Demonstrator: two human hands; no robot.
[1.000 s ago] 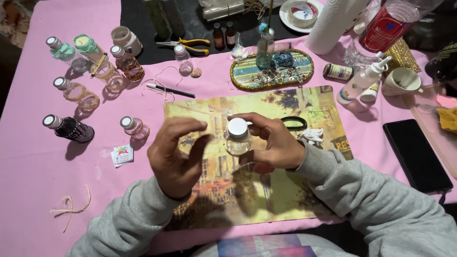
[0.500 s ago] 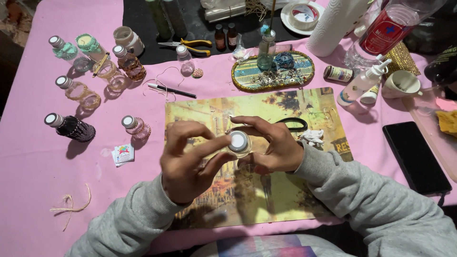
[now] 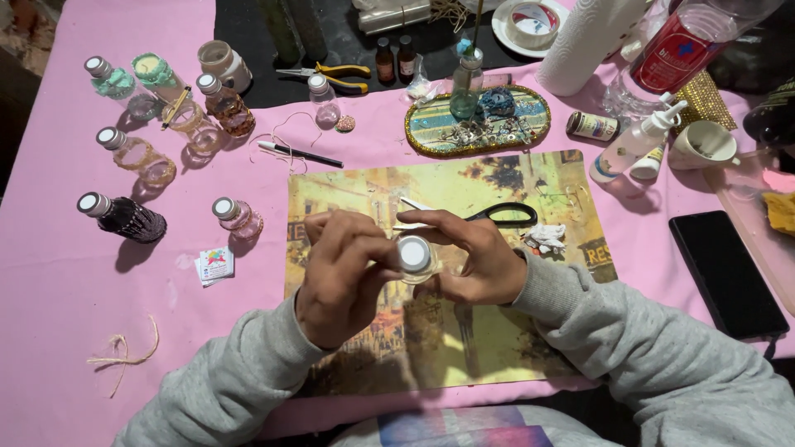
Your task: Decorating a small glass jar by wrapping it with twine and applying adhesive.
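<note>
At the centre of the frame, over the yellow printed mat (image 3: 497,348), both hands close around a small clear bottle with a white cap (image 3: 414,254): the left hand (image 3: 344,277) curls its fingers round the body, the right hand (image 3: 472,261) pinches it from the other side. A second ago the bottle stood upright with its glass side showing; now it is tipped so the cap's round top faces the camera, which suggests the person is turning it over to look at or work on another face. Just beyond the hands lie black-handled scissors (image 3: 497,215) and a crumpled white scrap (image 3: 545,238). Left of the mat sits a small square packet with a coloured print (image 3: 215,265). Farther up right, a short tin with a pale label (image 3: 593,126) lies on its side, near a white spray bottle (image 3: 638,145). At the upper right edge stands a clear bottle with a red label (image 3: 687,50).
</note>
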